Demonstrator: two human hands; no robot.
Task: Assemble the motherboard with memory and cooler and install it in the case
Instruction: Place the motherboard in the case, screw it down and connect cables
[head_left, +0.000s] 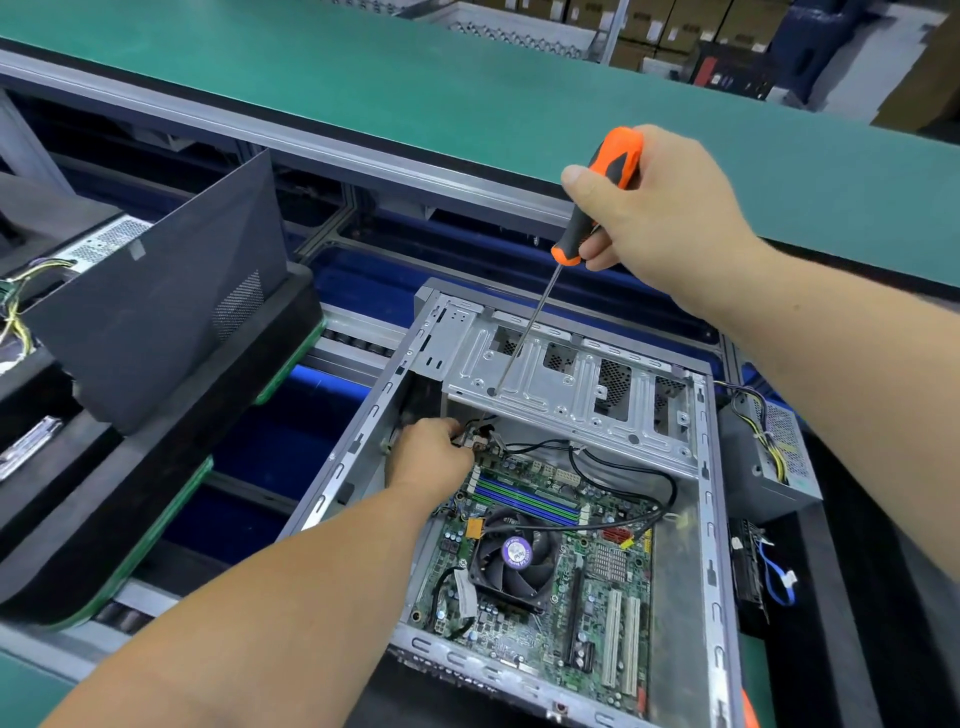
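The motherboard (545, 561) lies flat on the floor of the open case (706, 499), its cooler (511, 558) fan up near the board's middle and the memory slots (524, 496) just beyond it toward the far end. I judge the board is seated and I am now fastening it at its far-left corner, under the drive cage (566, 384).

My left hand (431, 457) reaches into that corner, fingers curled and pinching something small there, probably a screw or a standoff spot, though I cannot tell which; it steadies the target where the cage blocks my view.

My right hand (660, 218) grips the orange-and-black screwdriver (587, 208) high above the case, thumb along the handle. The long shaft slants down through a hole in the cage, because that is the only straight path to the corner.

A power supply (774, 457) with loose cables sits just outside the case's right wall.
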